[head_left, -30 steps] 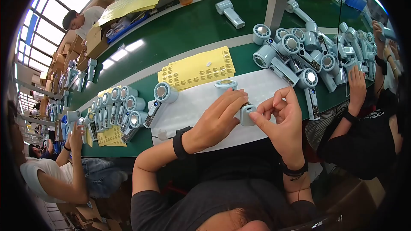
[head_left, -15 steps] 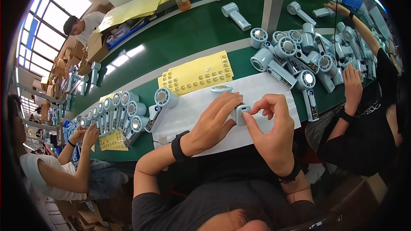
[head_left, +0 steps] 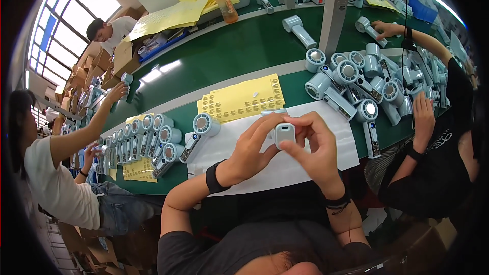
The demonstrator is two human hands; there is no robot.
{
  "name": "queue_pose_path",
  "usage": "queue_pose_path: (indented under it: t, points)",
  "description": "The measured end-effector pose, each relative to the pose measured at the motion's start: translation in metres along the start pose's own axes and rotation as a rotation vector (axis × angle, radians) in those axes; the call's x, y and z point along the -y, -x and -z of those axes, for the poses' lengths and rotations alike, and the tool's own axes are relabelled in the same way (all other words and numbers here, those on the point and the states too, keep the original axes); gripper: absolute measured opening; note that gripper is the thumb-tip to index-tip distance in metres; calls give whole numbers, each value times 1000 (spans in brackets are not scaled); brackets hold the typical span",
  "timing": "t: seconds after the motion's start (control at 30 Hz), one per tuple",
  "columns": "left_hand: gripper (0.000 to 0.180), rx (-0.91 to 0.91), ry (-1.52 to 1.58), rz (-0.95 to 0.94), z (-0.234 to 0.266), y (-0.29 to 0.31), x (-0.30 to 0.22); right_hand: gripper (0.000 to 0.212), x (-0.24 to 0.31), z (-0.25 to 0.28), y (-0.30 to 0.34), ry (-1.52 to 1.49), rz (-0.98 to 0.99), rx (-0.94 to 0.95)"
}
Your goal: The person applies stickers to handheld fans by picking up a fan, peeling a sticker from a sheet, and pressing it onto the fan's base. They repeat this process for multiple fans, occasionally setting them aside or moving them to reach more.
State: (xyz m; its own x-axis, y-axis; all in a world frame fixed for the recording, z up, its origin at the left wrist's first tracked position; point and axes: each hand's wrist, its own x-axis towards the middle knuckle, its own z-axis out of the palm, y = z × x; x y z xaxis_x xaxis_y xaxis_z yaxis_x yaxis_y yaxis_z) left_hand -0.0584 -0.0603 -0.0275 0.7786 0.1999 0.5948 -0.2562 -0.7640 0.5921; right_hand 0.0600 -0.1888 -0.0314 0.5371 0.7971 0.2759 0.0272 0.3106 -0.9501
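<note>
Over a white sheet [head_left: 333,130], I hold a pale blue handheld fan [head_left: 284,133], the end of its handle turned toward me and a small dark slot showing in it. My left hand [head_left: 247,150] is closed round its left side. My right hand [head_left: 317,153] grips it from the right, with the thumb low on the handle's end and the fingers curled behind. The fan's head shows only as a thin rim beyond my fingers. Just past my hands lies a yellow sheet of small labels [head_left: 244,101] with a small white piece on it.
Several pale blue fans [head_left: 349,74] are heaped to the right. More fans [head_left: 147,135] stand in a row at the left, one fan [head_left: 204,125] nearest my left hand. A grey post [head_left: 333,15] rises behind the heap. Co-workers sit on both sides; an orange bottle [head_left: 225,5] stands far back.
My right hand has closed further round the fan, and the handle's end now faces me more squarely. The left co-worker reaches out to a far fan; the right co-worker's far hand grasps another.
</note>
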Motion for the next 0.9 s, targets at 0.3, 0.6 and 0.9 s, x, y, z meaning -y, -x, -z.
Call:
queue_pose_path:
  t: [0.3, 0.6, 0.9]
  points:
    - [61, 78, -137, 39, 25, -48, 30, 83, -3, -2, -5, 2, -28, 64]
    - [32, 505, -1107, -259, 67, -145, 265, 68, -26, -6, 10, 438, -220, 169]
    - [46, 308, -660, 135, 90, -81, 197, 64, -48, -17, 9, 848, 51, 427]
